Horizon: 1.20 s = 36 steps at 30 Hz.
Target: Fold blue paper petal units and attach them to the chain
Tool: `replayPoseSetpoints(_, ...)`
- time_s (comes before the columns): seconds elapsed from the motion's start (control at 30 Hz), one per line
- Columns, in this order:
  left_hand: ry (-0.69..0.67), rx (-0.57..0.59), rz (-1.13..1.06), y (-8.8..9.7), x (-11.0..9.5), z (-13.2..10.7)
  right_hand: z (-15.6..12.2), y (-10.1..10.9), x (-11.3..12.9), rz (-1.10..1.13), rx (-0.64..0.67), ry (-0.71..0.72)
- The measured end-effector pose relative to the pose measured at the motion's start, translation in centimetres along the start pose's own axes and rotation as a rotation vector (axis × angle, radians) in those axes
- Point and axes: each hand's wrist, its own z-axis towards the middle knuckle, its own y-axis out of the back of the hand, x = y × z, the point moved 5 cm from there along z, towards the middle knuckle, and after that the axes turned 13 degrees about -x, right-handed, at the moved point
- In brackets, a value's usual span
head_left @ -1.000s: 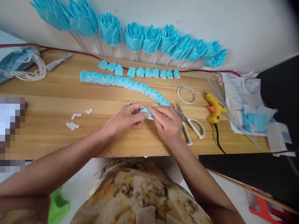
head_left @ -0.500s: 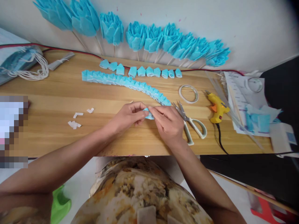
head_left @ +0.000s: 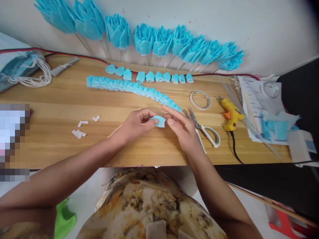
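A small light-blue fabric petal point(head_left: 160, 121) is pinched between the thumb and fingers of my left hand point(head_left: 139, 122). At its right edge is my right hand point(head_left: 183, 127), with thumb and fingers apart; whether a fingertip still touches the petal is hard to tell. Beyond my hands curves a long overlapping row of folded blue petals point(head_left: 129, 87). Several separate blue petals point(head_left: 150, 76) lie in a line behind it. Scissors point(head_left: 203, 127) with pale handles rest, blades spread, just right of my right hand and partly behind it.
Blue fabric flowers point(head_left: 144, 39) on sticks lean against the wall. To the right are a tape roll point(head_left: 200, 100), a yellow glue gun point(head_left: 231, 114) with its cord, and papers point(head_left: 256, 127). White scraps point(head_left: 79, 133) and a bundle of white cord point(head_left: 41, 74) lie left.
My right hand has let its fingers open and drawn slightly right, off the petal's face. More of the petal now shows in my left hand's pinch.
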Motion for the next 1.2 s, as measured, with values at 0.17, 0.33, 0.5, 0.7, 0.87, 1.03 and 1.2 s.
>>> replayPoseSetpoints(0.17, -0.029, -0.01, 0.032, 0.0, -0.1, 0.1, -0.2, -0.4, -0.4, 0.071, 0.046, -0.067)
replayPoseSetpoints(0.33, -0.026, -0.013, 0.06, 0.0, 0.0, 0.1, -0.2, -0.7, -0.9, 0.055, 0.023, -0.035)
replayPoseSetpoints(0.5, -0.033, -0.008, 0.078, 0.2, 0.0, 0.2, -0.1, -0.8, -0.9, 0.038, 0.016, 0.003)
replayPoseSetpoints(0.7, -0.056, 0.001, 0.083, 0.3, 0.0, 0.3, -0.1, -0.8, -0.1, -0.001, 0.08, 0.067)
replayPoseSetpoints(0.87, -0.011, 0.074, -0.018, 0.4, 0.3, 0.4, 0.2, -0.3, 0.1, -0.028, 0.02, 0.101)
replayPoseSetpoints(1.03, -0.001, 0.077, -0.141, 0.5, 0.4, 0.6, 0.6, 0.2, -0.8, 0.023, -0.093, 0.085)
replayPoseSetpoints(1.2, 0.045, 0.107, -0.105, 0.1, 1.0, 0.6, 0.8, 0.1, -1.4, 0.091, -0.117, 0.056)
